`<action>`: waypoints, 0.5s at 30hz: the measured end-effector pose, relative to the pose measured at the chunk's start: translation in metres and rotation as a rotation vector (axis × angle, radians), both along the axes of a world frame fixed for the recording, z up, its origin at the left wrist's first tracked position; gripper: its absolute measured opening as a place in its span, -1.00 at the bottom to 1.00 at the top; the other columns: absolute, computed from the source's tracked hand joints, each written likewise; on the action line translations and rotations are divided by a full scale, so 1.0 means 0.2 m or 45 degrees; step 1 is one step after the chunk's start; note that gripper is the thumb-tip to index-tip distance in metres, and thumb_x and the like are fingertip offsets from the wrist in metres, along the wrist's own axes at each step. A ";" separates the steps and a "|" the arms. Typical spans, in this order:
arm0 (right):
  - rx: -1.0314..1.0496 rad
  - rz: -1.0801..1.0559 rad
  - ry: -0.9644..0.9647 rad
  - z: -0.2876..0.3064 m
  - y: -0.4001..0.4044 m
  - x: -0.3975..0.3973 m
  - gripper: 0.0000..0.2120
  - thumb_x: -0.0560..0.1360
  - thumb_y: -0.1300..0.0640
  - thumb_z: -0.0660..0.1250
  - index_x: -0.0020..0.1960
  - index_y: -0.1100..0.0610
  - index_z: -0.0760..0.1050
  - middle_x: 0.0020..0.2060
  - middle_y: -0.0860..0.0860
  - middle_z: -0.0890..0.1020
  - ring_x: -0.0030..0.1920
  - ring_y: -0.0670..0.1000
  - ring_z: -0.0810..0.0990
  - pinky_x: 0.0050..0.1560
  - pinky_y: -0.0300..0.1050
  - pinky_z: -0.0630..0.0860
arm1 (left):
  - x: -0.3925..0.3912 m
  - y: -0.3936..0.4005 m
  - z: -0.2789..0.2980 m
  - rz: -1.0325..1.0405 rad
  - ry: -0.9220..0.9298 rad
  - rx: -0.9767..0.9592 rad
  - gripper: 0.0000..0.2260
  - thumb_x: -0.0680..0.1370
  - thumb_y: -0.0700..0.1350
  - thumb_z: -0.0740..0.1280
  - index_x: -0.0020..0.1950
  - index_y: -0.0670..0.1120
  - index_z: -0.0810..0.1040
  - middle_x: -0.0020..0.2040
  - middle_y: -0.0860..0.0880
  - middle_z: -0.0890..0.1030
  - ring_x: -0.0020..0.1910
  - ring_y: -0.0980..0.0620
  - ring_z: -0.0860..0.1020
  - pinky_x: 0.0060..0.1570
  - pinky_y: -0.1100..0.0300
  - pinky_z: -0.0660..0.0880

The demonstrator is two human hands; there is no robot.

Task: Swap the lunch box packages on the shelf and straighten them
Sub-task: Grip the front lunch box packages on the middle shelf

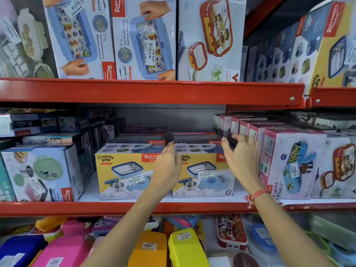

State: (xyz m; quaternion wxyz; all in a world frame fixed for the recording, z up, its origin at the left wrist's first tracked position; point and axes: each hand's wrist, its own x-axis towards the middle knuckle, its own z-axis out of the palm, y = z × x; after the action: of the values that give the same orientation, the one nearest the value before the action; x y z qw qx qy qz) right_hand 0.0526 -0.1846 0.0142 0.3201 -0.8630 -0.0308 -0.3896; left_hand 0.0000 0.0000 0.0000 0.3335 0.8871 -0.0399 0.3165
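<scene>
Middle red shelf (115, 208): two yellow lunch box packages (123, 174) side by side at its front edge. Two open hands flank the right package (204, 176), left hand (167, 166) at its left side, right hand (242, 158) at its right, gripping nothing; one red thread (256, 195) circles the right wrist

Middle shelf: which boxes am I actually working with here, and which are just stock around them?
In play:
- right Crunchy Bite box, between both hands
- left Crunchy Bite box
- left hand
- right hand

Just stock:
- green lunch box package
- Kidzee Plus box
- Maze boxes above
- loose plastic boxes below
</scene>
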 end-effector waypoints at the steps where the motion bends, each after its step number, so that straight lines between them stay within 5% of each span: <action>1: 0.046 -0.010 0.134 -0.01 -0.02 0.03 -0.45 0.55 -0.19 0.13 0.27 0.25 0.45 0.23 0.24 0.48 0.29 0.21 0.36 0.26 0.05 0.33 | 0.01 -0.02 0.00 0.034 -0.003 -0.037 -0.58 0.65 -0.12 0.06 0.47 -0.25 0.19 0.41 -0.27 0.41 0.33 -0.22 0.44 0.26 -0.01 0.38; 5: 0.251 0.092 0.579 -0.01 -0.06 0.07 -0.28 0.51 -0.35 -0.02 -0.03 0.28 0.53 -0.04 0.25 0.61 -0.05 0.20 0.56 -0.01 0.01 0.47 | 0.04 -0.07 0.01 0.147 -0.005 -0.141 -0.66 0.65 -0.16 0.02 0.35 -0.29 0.34 0.03 -0.35 0.60 -0.06 -0.35 0.58 -0.26 -0.04 0.43; 8: 0.364 0.176 0.641 -0.03 -0.09 0.09 -0.36 0.48 -0.34 0.06 -0.11 0.25 0.53 -0.12 0.18 0.64 -0.10 0.20 0.60 0.03 0.10 0.58 | 0.05 -0.08 0.01 0.140 0.055 -0.210 -0.69 0.65 -0.16 0.03 0.24 -0.32 0.41 -0.29 -0.19 0.53 -0.38 -0.12 0.48 -0.43 0.17 0.28; 13: 0.557 0.382 0.637 -0.02 -0.17 0.07 -0.66 0.50 -0.13 0.27 -0.19 0.15 0.56 -0.15 0.10 0.68 -0.10 0.09 0.63 0.01 0.15 0.64 | 0.03 -0.06 0.01 0.081 0.028 -0.549 -0.77 0.63 -0.14 0.15 -0.09 -0.19 0.55 -0.41 0.04 0.37 -0.41 0.03 0.35 -0.31 0.15 0.31; 15: 0.590 0.511 0.563 -0.01 -0.22 0.04 -0.76 0.51 -0.08 0.31 -0.26 0.01 0.57 -0.21 0.00 0.68 -0.12 0.01 0.64 0.07 0.14 0.62 | -0.02 -0.07 0.02 0.009 0.018 -0.746 -0.80 0.61 -0.09 0.21 0.13 -0.14 0.54 -0.31 0.11 0.43 -0.28 0.07 0.43 -0.13 0.14 0.43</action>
State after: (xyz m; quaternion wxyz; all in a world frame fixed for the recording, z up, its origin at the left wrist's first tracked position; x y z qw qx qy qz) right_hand 0.0598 -0.2287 0.0121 0.5757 -0.8078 -0.0407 -0.1200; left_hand -0.0035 -0.0141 0.0047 0.5747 0.7554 0.0586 0.3093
